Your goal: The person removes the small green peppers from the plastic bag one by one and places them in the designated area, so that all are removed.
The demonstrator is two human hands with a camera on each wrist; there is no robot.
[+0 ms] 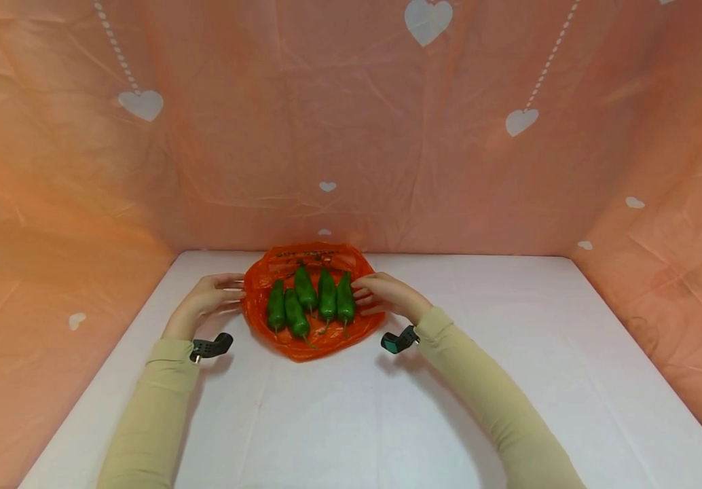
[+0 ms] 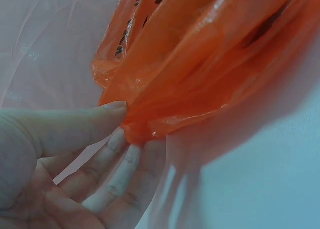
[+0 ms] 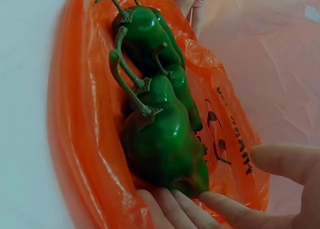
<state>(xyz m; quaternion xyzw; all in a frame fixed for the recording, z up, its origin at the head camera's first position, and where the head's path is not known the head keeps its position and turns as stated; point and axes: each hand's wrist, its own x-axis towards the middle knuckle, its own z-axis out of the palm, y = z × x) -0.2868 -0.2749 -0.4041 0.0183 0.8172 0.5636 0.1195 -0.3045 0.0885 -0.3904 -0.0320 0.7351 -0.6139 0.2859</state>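
Several green peppers (image 1: 327, 295) lie side by side on a spread orange plastic bag (image 1: 302, 350), their stems toward the front of the table. At the bag's left edge my left hand (image 1: 207, 299) pinches a fold of the plastic (image 2: 150, 126) between thumb and fingers. On the other side, my right hand (image 1: 390, 295) reaches over the bag's right part with fingers extended. Seen from the right wrist, its fingertips (image 3: 175, 209) are right at the lower end of the nearest pepper (image 3: 165, 144), and the thumb stands apart over the printed plastic.
A white cloth (image 1: 326, 421) covers the table under the bag. Orange sheets with white hearts hang as a back wall (image 1: 363, 136) and at both sides. Each wrist wears a black camera mount (image 1: 212, 346).
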